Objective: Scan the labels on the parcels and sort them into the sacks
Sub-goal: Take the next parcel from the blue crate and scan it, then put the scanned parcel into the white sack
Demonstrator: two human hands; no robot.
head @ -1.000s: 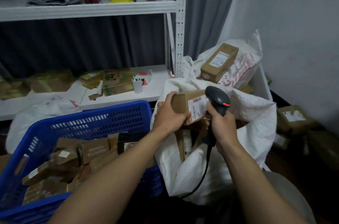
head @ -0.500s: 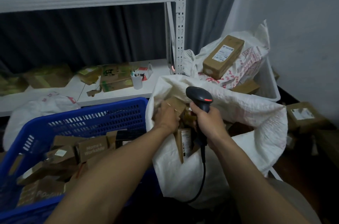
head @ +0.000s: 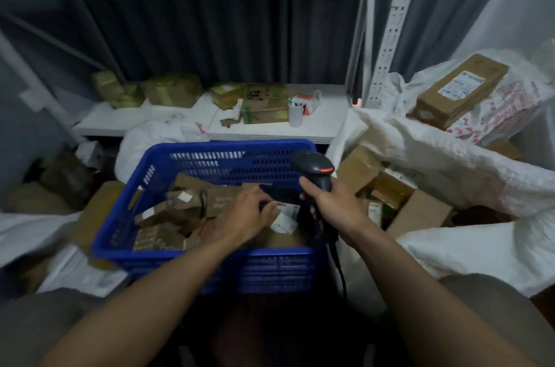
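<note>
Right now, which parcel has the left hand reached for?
The white-labelled parcel in the blue crate, under the left hand beside the scanner; the other parcels lie untouched.

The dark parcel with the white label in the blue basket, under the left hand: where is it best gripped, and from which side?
Probably by its long edges, from above. The dark parcel lies on top of the heap in the blue basket, label up. The left hand is over it; the right hand holds the scanner.

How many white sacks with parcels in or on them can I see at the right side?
2. One open sack beside the blue basket holds many boxes; a second sack behind it carries a long box on top. More sacks may be hidden.
</note>
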